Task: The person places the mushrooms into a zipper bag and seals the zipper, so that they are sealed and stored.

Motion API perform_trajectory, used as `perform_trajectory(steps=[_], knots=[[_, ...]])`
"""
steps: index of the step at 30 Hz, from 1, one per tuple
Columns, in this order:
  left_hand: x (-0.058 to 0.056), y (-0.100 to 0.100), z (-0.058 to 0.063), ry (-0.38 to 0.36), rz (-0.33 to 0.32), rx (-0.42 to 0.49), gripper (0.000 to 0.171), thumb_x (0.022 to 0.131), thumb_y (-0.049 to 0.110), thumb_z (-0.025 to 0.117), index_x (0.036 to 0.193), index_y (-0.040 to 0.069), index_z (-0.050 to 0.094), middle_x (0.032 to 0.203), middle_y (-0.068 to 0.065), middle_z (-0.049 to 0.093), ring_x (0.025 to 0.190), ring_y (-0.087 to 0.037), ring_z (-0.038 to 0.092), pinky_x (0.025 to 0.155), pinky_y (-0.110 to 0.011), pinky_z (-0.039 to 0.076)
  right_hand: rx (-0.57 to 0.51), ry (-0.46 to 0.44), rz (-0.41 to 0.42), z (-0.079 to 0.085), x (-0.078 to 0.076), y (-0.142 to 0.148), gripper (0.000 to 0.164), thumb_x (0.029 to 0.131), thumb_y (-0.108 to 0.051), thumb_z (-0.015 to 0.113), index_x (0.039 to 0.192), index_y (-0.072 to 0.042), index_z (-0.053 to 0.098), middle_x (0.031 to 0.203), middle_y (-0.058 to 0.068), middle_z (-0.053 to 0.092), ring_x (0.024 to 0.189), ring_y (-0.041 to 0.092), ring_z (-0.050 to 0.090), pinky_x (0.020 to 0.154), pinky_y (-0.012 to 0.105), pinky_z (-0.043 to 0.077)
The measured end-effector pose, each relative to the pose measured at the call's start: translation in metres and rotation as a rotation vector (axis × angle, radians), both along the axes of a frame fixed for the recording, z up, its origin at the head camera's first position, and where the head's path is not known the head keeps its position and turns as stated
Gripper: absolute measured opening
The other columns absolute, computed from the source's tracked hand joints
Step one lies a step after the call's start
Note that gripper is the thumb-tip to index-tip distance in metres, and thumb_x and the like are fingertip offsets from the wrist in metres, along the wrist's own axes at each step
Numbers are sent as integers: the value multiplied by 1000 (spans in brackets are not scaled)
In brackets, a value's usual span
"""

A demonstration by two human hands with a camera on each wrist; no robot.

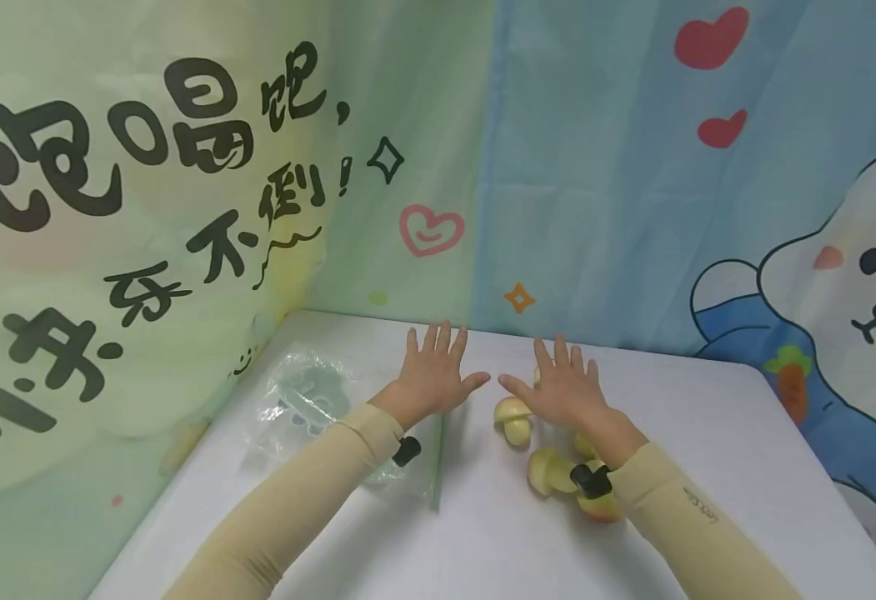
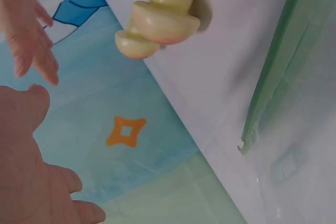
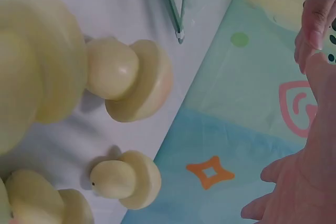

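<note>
Both hands are held out over the white table, palms down, fingers straight and spread, thumbs pointing toward each other with a small gap. My left hand (image 1: 432, 373) is beside a clear plastic bag (image 1: 310, 396) with a green zip edge (image 1: 438, 462); nothing is in its grasp. Just above several cream-yellow model mushrooms (image 1: 548, 472) is my right hand (image 1: 567, 387), also holding nothing. One mushroom (image 1: 513, 421) lies under its thumb side, and the right hand and forearm partly hide others. The right wrist view shows mushrooms (image 3: 136, 77) with rounded caps and thick stems, lying on their sides.
The white table (image 1: 475, 533) ends at the back against a blue and green printed curtain (image 1: 588, 192). A yellow-green curtain with dark lettering (image 1: 212, 108) stands along the left. A printed white bear (image 1: 843, 275) shows at the right.
</note>
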State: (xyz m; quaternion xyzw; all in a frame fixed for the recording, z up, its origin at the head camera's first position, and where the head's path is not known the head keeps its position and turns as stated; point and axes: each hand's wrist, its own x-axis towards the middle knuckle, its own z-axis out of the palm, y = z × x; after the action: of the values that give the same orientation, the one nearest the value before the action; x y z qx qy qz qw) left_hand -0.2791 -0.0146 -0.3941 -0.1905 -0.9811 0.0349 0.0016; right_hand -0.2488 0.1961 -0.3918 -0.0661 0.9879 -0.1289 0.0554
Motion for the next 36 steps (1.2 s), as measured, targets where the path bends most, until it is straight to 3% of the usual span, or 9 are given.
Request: perform_trajectory(steps=[4,9,15,19,25,31,36], knots=[[3,-2,0,-3,9,-3,86,94,72,23,158,15,13,162,-14,12,149,-32,11,117,-59,9,-5,2,2,-5,5,0,109,86,-82,27,155,0,9,157,33,-4,141,57,-2,109,73,1],[15,-10,-6,-13,25,9,82,95,67,36,156,13,23,160,-16,20,148,-33,16,117,-59,12,-37,64,17,-11,15,-5,106,87,-79,32,155,0,13,158,32,0,142,55,3,109,73,3],[41,-23,-43,4,60,86,78,90,61,56,145,7,44,146,-21,43,138,-38,34,109,-58,32,-95,198,57,-26,41,-25,92,91,-66,49,151,1,29,156,30,18,142,50,18,113,67,12],[53,-27,-73,15,97,160,82,86,57,63,144,2,43,134,-22,50,120,-38,45,95,-51,42,-159,271,108,-45,62,-45,78,92,-53,58,145,2,41,152,26,32,140,44,30,113,59,24],[56,-34,-104,-11,192,322,70,85,31,64,143,0,43,125,-21,54,109,-35,52,88,-48,48,-256,271,204,-78,80,-74,57,93,-34,63,135,3,53,142,21,49,132,40,44,111,54,33],[61,-40,-119,-20,229,510,59,79,15,62,136,0,52,119,-21,60,105,-39,60,87,-49,52,-309,219,203,-114,81,-87,51,91,-22,64,135,1,54,140,19,52,130,37,48,108,50,39],[66,-46,-124,-34,253,602,48,79,10,61,126,-1,60,109,-19,65,96,-38,65,82,-48,55,-413,147,231,-127,80,-92,51,94,-18,58,142,-3,48,149,14,43,137,37,39,112,52,32]])
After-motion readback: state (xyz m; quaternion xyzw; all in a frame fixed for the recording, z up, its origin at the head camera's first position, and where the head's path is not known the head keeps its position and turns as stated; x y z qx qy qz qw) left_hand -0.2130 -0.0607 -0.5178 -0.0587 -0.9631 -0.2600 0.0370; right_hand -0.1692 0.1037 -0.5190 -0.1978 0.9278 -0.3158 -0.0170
